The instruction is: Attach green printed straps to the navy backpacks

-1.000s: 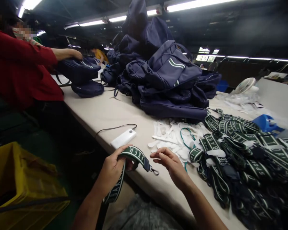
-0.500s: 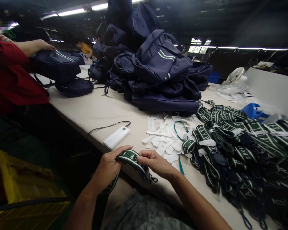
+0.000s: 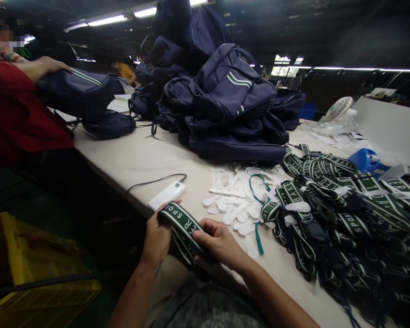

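Note:
A dark green strap (image 3: 182, 219) with white lettering and pale edge stripes is stretched between my hands above the table's front edge, folded back on itself in layers. My left hand (image 3: 159, 237) is closed round the fold at its left end. On the right, my right hand (image 3: 220, 239) pinches the layers with the thumb on top; its other fingers are partly hidden beneath. Just beyond lies a white power bank (image 3: 166, 193) with a black cable. White paper-like pieces (image 3: 239, 200) are scattered right of it, with a thin green cord (image 3: 256, 189) among them.
Similar straps (image 3: 328, 214) are heaped on the right of the table (image 3: 123, 157). Navy bags (image 3: 225, 95) are piled at the back. A person in red (image 3: 23, 105) handles a navy bag (image 3: 78, 93) at left. A yellow crate (image 3: 37, 273) stands lower left; a fan (image 3: 339, 108) is far right.
The strap has been folded into layers, and a longer lettered stretch now shows between my hands. My left hand has shifted round the fold; the right has moved slightly lower.

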